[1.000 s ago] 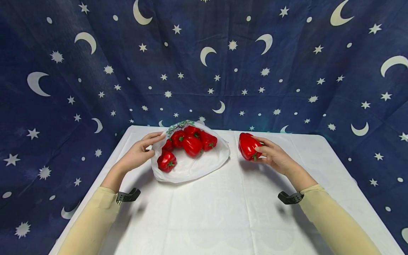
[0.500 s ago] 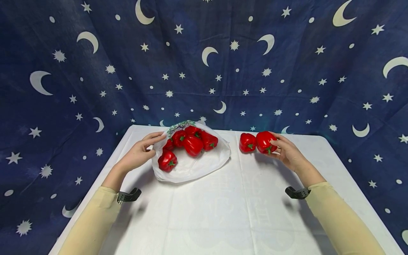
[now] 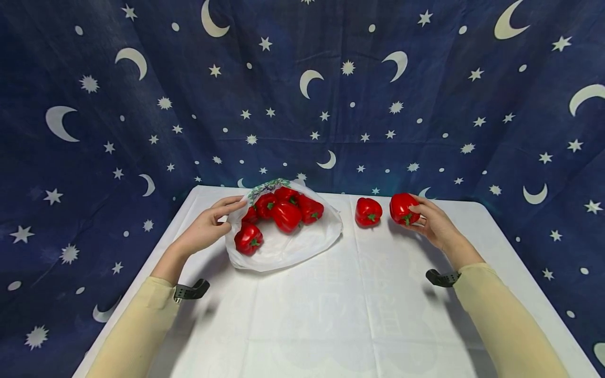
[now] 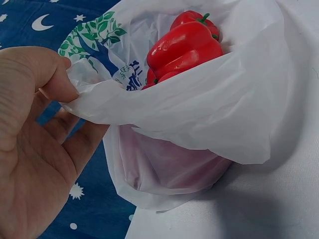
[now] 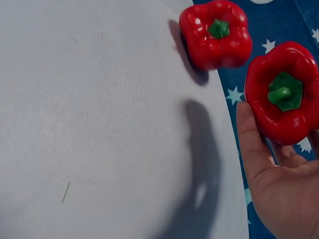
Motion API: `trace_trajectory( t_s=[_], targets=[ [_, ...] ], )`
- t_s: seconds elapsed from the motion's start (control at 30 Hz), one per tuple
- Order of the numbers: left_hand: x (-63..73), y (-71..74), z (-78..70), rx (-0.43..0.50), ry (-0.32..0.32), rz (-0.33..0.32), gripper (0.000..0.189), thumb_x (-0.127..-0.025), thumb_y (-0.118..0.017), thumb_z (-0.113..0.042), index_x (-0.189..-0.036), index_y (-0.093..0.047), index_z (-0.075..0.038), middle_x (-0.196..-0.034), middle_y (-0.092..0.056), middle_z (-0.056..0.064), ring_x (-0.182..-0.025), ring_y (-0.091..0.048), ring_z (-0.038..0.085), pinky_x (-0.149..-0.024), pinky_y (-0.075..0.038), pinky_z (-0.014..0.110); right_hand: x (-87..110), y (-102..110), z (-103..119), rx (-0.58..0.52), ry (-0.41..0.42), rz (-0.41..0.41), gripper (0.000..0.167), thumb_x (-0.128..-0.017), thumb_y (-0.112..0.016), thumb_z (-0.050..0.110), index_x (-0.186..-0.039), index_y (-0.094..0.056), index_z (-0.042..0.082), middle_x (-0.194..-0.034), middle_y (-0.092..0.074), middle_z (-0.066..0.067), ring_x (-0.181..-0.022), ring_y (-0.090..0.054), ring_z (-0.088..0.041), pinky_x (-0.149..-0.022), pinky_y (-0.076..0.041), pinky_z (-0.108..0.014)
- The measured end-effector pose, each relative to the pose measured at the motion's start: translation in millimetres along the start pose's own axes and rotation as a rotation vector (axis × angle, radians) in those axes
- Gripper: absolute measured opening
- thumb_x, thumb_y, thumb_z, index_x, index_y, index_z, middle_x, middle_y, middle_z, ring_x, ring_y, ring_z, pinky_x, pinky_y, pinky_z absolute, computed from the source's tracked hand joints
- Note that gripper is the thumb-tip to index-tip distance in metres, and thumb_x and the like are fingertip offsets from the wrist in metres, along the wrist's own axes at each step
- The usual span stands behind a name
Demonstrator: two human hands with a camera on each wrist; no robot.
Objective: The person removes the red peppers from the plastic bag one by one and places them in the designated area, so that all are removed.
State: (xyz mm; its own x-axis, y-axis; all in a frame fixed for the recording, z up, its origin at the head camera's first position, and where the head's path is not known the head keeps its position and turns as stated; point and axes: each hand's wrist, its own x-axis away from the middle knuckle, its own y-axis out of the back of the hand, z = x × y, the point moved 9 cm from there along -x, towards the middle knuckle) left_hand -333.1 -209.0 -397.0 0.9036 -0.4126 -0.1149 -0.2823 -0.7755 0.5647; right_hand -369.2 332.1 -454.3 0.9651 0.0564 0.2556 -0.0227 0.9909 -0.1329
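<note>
My left hand pinches the left rim of a white plastic bag between thumb and fingers. In the left wrist view the thumb presses the bag's folded edge, beside a green and blue tree print. Several red bell peppers lie inside the open bag. On the right, my right hand grips another red bell pepper, its green stem turned toward me. The right wrist view has this pepper resting between the thumb and fingers. A separate red pepper sits on the table between the bag and my right hand.
A white cloth covers the table. Behind it hangs a dark blue curtain printed with moons and stars. A small green scrap lies on the cloth in the right wrist view.
My right hand has moved right with its pepper. The pepper on the table, hidden behind it earlier, now shows, with a gap between the two. My left hand stays at the bag.
</note>
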Motion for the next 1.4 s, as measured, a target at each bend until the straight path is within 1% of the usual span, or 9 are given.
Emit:
trace_trajectory(
  t_s=[0.1, 0.27, 0.37, 0.5, 0.63, 0.87, 1.03, 1.2, 1.4],
  targets=[
    [-0.6, 0.3, 0.7, 0.001, -0.001, -0.001, 0.065, -0.095, -0.049, 0.005, -0.151, -0.053, -0.028, -0.162, -0.034, -0.008, -0.148, -0.03, 0.024, -0.093, -0.046, 0.032, -4.2, 3, -3, 0.015, 0.003, -0.01, 0.072, -0.102, -0.062, 0.023, -0.164, -0.025, 0.018, -0.146, -0.037, -0.002, -0.112, -0.053, -0.019, -0.088, -0.056, -0.033],
    [0.0, 0.4, -1.3, -0.01, -0.004, -0.003, 0.064, -0.095, -0.049, 0.004, -0.151, -0.053, -0.028, -0.161, -0.035, -0.007, -0.147, -0.031, 0.024, -0.089, -0.046, 0.032, -12.4, 8, -8, 0.072, -0.001, -0.033, 0.076, -0.102, -0.062, 0.026, -0.165, -0.021, 0.015, -0.155, -0.03, -0.01, -0.11, -0.053, -0.02, -0.089, -0.056, -0.034],
    [0.8, 0.5, -3.1, -0.017, -0.005, -0.004, 0.064, -0.095, -0.049, 0.003, -0.152, -0.053, -0.027, -0.161, -0.035, -0.006, -0.146, -0.031, 0.024, -0.088, -0.045, 0.033, -18.2, 11, -13, 0.121, -0.015, -0.044, 0.078, -0.102, -0.062, 0.029, -0.165, -0.018, 0.015, -0.162, -0.022, -0.016, -0.118, -0.049, -0.027, -0.091, -0.055, -0.037],
    [0.7, 0.1, -3.6, -0.023, 0.004, -0.003, 0.063, -0.096, -0.049, 0.002, -0.152, -0.053, -0.027, -0.162, -0.034, -0.006, -0.146, -0.031, 0.025, -0.089, -0.046, 0.033, -24.0, 14, -17, 0.187, -0.029, -0.062, 0.078, -0.102, -0.06, 0.031, -0.166, -0.017, 0.014, -0.167, -0.013, -0.019, -0.13, -0.038, -0.036, -0.096, -0.052, -0.041],
    [0.2, -0.5, -3.2, -0.026, 0.014, -0.001, 0.063, -0.096, -0.049, 0.001, -0.152, -0.052, -0.028, -0.162, -0.034, -0.006, -0.146, -0.032, 0.026, -0.093, -0.047, 0.035, -28.4, 15, -20, 0.201, -0.039, -0.073, 0.076, -0.103, -0.058, 0.03, -0.166, -0.017, 0.014, -0.168, -0.014, -0.018, -0.133, -0.037, -0.039, -0.098, -0.05, -0.044],
    [0.3, -0.4, -1.1, -0.015, 0.028, -0.004, 0.063, -0.096, -0.049, 0.001, -0.152, -0.053, -0.028, -0.162, -0.034, -0.007, -0.146, -0.033, 0.027, -0.101, -0.045, 0.045, -34.9, 15, -24, 0.238, -0.037, -0.067, 0.079, -0.102, -0.058, 0.032, -0.166, -0.015, 0.014, -0.167, -0.015, -0.02, -0.136, -0.038, -0.039, -0.101, -0.047, -0.046],
    [0.0, -0.6, 0.4, -0.009, 0.036, -0.002, 0.064, -0.096, -0.049, 0.001, -0.152, -0.053, -0.029, -0.162, -0.033, -0.008, -0.147, -0.033, 0.027, -0.102, -0.045, 0.049, -37.1, 18, -25, 0.285, -0.037, -0.099, 0.081, -0.1, -0.061, 0.035, -0.165, -0.018, 0.013, -0.166, -0.018, -0.021, -0.139, -0.035, -0.04, -0.098, -0.051, -0.042],
    [0.6, -0.7, -1.8, -0.012, 0.029, 0.0, 0.064, -0.096, -0.049, 0.002, -0.152, -0.052, -0.029, -0.162, -0.033, -0.008, -0.147, -0.033, 0.026, -0.101, -0.044, 0.047, -37.3, 18, -24, 0.319, -0.029, -0.11, 0.084, -0.097, -0.066, 0.039, -0.164, -0.023, 0.013, -0.165, -0.021, -0.021, -0.134, -0.042, -0.037, -0.093, -0.054, -0.037],
    [0.0, -1.4, -3.5, -0.022, 0.027, 0.004, 0.064, -0.096, -0.048, 0.002, -0.152, -0.052, -0.028, -0.162, -0.033, -0.007, -0.146, -0.033, 0.027, -0.096, -0.046, 0.04, -35.0, 14, -23, 0.328, -0.042, -0.087, 0.082, -0.1, -0.062, 0.036, -0.165, -0.019, 0.014, -0.167, -0.019, -0.02, -0.136, -0.037, -0.038, -0.103, -0.047, -0.044]
  ],
)
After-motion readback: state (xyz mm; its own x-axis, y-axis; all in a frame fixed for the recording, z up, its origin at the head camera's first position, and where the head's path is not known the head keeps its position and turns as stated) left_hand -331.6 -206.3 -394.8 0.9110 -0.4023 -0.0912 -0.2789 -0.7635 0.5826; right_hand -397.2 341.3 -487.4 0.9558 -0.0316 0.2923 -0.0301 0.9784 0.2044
